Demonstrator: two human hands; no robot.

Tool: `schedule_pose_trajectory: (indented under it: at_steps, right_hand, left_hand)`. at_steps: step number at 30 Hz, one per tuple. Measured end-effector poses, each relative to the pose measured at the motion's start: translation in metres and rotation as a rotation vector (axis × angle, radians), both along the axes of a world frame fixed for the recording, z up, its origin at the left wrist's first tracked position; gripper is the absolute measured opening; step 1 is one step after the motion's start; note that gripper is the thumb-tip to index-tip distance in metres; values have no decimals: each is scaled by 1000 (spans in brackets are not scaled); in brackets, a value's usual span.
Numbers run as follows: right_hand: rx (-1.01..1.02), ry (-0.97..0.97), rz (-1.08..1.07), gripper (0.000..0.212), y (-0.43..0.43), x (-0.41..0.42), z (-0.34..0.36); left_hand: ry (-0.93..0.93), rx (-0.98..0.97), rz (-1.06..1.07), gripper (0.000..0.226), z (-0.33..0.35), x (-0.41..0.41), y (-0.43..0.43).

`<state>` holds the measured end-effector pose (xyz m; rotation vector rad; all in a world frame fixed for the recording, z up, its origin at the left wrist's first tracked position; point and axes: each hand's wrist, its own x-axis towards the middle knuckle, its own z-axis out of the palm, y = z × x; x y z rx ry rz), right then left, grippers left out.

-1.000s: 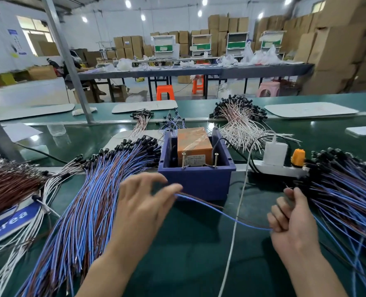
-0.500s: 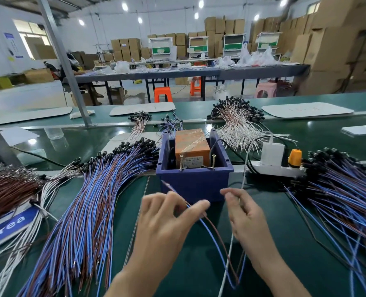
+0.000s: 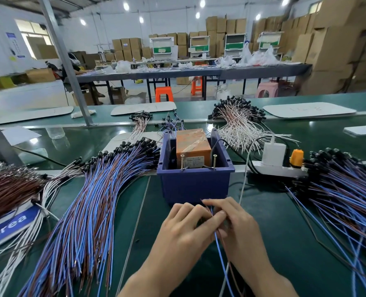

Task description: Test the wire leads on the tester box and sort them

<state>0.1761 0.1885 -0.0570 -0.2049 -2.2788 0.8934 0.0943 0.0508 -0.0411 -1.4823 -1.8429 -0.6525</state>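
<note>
Head view, wire lead (image 3: 219,251) pinched between fingers (image 3: 219,217)

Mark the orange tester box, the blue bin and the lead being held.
Orange tester box (image 3: 193,142), head view: taped top face.
Blue bin (image 3: 195,186), head view: front wall.
Held wire lead (image 3: 220,251), head view: blue strand, lower stretch.

Tester box (image 3: 193,185) between two wire piles (image 3: 87,202)

Hall with white back wall (image 3: 167,22); round ceiling lights (image 3: 126,6) lit. Window (image 3: 34,37) far left. Cardboard boxes (image 3: 332,46) stacked far right and along the back. Long grey table (image 3: 199,71) mid-room, orange stool (image 3: 164,94) and pink stool (image 3: 266,90) on its near side. Slanted grey post (image 3: 65,61) left.
</note>
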Motion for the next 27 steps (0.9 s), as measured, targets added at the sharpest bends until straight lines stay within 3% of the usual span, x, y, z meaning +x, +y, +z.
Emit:
schedule_pose_trajectory:
  at_steps: [3, 6, 15, 27]
  right_hand:
    - [-65, 29, 7, 37, -1, 0, -1]
    - [-161, 30, 31, 26, -2, -1, -2]
    - [-182, 16, 52, 25, -3, -2, 0]
    - [-173, 68, 14, 23, -8, -2, 2]
  left_hand:
    - [-25, 71, -36, 36, 3, 0, -1]
    - [-45, 103, -68, 36, 4, -2, -3]
    - [-71, 59, -7, 28, -5, -8, -2]
    - [-181, 187, 0, 15, -9, -13, -1]
